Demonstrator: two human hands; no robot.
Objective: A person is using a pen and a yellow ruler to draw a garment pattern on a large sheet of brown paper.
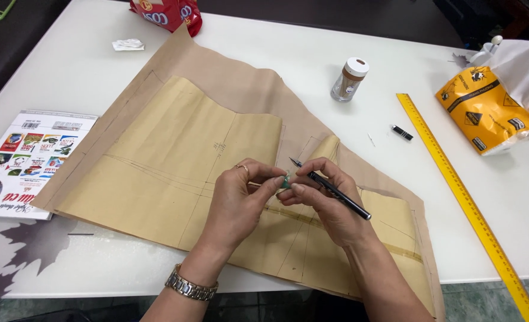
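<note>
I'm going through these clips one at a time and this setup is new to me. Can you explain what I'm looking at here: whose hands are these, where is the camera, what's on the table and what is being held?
There is no machine here. One camera sits on a person's head and looks down, so both hands are that person's own.

The left hand, with a ring and a metal wristwatch, meets the right hand over a small green object, pinched between the fingertips; what it is I cannot tell. The right hand also holds a black pen.

Under them, on the white table, lie brown paper pattern sheets with drawn lines. Around them: a yellow ruler, a small jar, a pen cap, a yellow packet, a red packet and a printed leaflet.
</note>
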